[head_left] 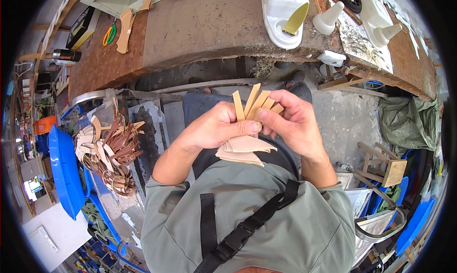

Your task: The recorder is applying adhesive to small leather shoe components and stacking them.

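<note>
In front of my chest I hold a small stack of tan leather-like pieces (245, 145). Their wide, pointed ends overlap toward my body, while their narrow strip ends (251, 100) fan out away from me. My left hand (215, 126) is closed around the middle of the stack, thumb lying across the top. My right hand (296, 125) pinches among the fanned strips on the right side, its thumb and fingers on one or more of them. The fingers of both hands partly hide where the strips join the wide ends.
Beyond my knees stands a worn brown workbench (204, 30). On it are green-handled scissors (110, 34), a tan cut piece (125, 31), a white machine-like holder (284, 20) with a yellow-green blade-shaped piece, and white cones (328, 18). Leather straps (112, 149) pile up at my left beside a blue bin (65, 170).
</note>
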Action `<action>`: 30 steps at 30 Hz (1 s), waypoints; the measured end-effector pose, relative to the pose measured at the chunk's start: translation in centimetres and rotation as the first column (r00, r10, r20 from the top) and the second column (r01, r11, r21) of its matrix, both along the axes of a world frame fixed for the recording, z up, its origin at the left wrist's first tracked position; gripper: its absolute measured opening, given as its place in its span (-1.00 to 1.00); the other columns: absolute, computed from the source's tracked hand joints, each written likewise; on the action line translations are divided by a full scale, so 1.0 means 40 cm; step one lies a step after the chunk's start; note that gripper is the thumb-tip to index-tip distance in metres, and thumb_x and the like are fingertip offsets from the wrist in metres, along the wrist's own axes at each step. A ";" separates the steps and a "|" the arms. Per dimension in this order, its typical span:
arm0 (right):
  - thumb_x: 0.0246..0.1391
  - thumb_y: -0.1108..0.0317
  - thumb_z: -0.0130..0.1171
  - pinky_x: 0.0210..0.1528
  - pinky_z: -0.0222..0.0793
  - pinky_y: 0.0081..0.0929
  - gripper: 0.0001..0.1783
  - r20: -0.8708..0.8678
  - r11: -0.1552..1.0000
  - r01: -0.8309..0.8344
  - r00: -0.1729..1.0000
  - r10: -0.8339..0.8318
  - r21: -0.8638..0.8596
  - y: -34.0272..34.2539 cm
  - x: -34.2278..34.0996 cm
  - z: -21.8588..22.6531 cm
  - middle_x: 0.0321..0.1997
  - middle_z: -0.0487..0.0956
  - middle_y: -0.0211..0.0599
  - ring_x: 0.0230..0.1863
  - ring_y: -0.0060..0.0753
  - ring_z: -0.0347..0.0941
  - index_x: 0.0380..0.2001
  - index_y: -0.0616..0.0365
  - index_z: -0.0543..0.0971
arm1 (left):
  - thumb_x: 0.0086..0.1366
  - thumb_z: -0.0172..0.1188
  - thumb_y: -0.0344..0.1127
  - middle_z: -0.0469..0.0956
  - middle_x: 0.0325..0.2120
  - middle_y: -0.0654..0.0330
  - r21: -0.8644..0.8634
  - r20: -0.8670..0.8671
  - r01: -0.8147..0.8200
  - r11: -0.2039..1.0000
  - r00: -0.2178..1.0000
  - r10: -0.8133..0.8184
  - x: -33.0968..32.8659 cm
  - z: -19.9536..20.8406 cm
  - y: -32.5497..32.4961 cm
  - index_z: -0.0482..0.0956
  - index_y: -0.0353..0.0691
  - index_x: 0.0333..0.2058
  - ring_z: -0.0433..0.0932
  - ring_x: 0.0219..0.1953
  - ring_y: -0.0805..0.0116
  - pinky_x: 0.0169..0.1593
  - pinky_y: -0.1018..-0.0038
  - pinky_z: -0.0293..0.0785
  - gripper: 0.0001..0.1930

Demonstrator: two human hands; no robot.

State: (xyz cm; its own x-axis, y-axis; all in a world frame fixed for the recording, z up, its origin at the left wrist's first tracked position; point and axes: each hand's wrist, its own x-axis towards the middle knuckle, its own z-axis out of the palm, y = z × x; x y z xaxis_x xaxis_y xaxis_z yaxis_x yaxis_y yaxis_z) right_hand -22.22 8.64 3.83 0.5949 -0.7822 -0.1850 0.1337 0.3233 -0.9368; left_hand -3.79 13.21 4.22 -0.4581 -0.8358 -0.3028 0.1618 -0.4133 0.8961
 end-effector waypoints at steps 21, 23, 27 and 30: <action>0.03 0.34 0.21 -0.62 0.24 -0.78 -0.82 -0.074 0.997 -0.077 0.994 0.079 0.031 0.022 -0.012 -0.023 -0.61 0.50 -0.46 -0.60 -0.78 0.35 -0.48 0.25 0.52 | 0.25 0.11 -0.23 0.53 -0.38 0.26 -0.021 0.224 0.159 0.987 0.963 -0.150 -0.007 0.013 0.006 0.54 -0.36 -0.28 0.39 -0.30 0.60 -0.21 0.58 0.36 -0.74; 0.03 0.33 0.21 -0.62 0.23 -0.75 -0.79 -0.080 0.997 -0.077 0.994 0.076 -0.006 0.025 -0.001 -0.013 -0.61 0.49 -0.50 -0.59 -0.78 0.33 -0.53 0.24 0.49 | 0.24 0.13 -0.21 0.53 -0.45 0.30 -0.032 0.175 0.170 0.985 0.971 -0.162 -0.010 0.006 0.003 0.54 -0.38 -0.28 0.37 -0.36 0.62 -0.27 0.58 0.37 -0.72; 0.02 0.34 0.22 -0.59 0.27 -0.70 -0.80 0.099 1.000 -0.009 0.995 0.006 0.022 0.027 0.004 -0.021 -0.59 0.49 -0.49 -0.57 -0.77 0.33 -0.54 0.22 0.48 | 0.23 0.15 -0.18 0.52 -0.54 0.34 -0.001 0.242 0.243 0.970 0.941 -0.235 0.002 -0.015 -0.001 0.56 -0.38 -0.31 0.38 -0.43 0.63 -0.34 0.56 0.37 -0.69; 0.03 0.36 0.20 -0.55 0.29 -0.68 -0.80 -0.037 0.993 0.028 0.999 -0.032 -0.113 0.022 0.009 -0.029 -0.59 0.49 -0.47 -0.55 -0.77 0.34 -0.54 0.23 0.46 | 0.23 0.15 -0.16 0.52 -0.56 0.36 -0.061 0.334 0.230 0.971 0.922 -0.197 -0.015 -0.024 0.011 0.57 -0.37 -0.33 0.38 -0.45 0.62 -0.35 0.56 0.37 -0.68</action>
